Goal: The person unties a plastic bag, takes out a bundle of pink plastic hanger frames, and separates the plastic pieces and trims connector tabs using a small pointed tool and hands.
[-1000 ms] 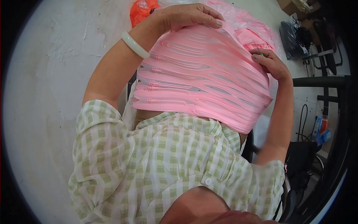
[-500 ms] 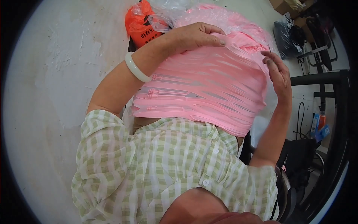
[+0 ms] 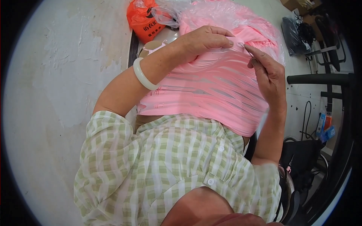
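Note:
Long, thin pink strips lie side by side across my lap, with small toothed pink pieces near their left ends. My left hand pinches the far edge of one pink strip between thumb and fingers. Close beside it, my right hand is closed on a thin metal tool. The tool's tip meets the pink piece by a small round or looped spot; the exact contact is too small to tell. A pale bangle sits on my left forearm.
Beyond my hands lies a clear plastic bag over more pink material. An orange bag stands at the back left, beside the pale table. On the right are a black metal frame and a dark bundle on the floor.
My right hand has moved left and inward to the edge that my left hand holds, and the thin metal tool now shows in its fingers. My left hand keeps its pinch.

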{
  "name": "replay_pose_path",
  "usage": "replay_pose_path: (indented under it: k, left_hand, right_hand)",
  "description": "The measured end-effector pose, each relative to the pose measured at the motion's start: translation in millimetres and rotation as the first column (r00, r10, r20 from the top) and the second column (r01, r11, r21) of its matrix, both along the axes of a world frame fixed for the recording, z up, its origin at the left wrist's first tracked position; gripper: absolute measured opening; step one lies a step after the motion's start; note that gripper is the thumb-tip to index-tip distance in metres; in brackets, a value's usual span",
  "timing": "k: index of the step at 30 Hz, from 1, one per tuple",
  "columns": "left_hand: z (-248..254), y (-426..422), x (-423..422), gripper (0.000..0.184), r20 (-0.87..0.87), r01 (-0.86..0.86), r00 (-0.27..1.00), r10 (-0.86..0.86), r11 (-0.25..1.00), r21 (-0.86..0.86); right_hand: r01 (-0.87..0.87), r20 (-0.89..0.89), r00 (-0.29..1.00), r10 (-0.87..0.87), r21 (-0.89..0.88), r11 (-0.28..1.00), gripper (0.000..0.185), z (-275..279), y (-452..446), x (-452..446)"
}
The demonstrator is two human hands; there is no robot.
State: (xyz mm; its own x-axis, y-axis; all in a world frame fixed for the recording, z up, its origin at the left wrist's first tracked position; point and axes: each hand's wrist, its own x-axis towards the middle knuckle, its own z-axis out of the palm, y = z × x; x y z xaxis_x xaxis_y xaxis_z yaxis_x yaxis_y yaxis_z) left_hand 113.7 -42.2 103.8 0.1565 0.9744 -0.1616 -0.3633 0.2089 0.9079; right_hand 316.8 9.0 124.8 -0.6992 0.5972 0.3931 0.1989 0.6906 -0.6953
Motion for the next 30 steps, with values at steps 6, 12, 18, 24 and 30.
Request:
replay_pose_path:
  k: [6,12,18,24,30]
  left_hand:
    - [-5,5,-2,0.017,0.001,0.010,1.000,-0.010,0.999,0.039]
    - [-9,6,-2,0.016,-0.028,0.028,0.999,-0.026,0.997,0.072]
    - [-9,7,-1,0.017,-0.145,0.063,0.989,-0.041,0.986,0.154]
    - [-7,4,0,0.017,-0.193,0.044,0.981,-0.011,0.985,0.169]
    - [-12,4,2,0.015,-0.220,0.049,0.975,-0.001,0.976,0.212]
  right_hand:
    - [0.010,0.040,0.999,-0.009,-0.029,1.000,0.033,2,2,-4]
    - [0.004,0.088,0.996,0.001,-0.058,0.998,0.034,4,4,0]
    - [0.009,0.151,0.989,0.002,-0.067,0.998,0.033,7,5,0]
    - [0.019,0.144,0.990,-0.006,-0.089,0.996,0.032,6,5,3]
    - [-0.001,0.107,0.994,0.010,-0.084,0.996,0.031,2,2,0]
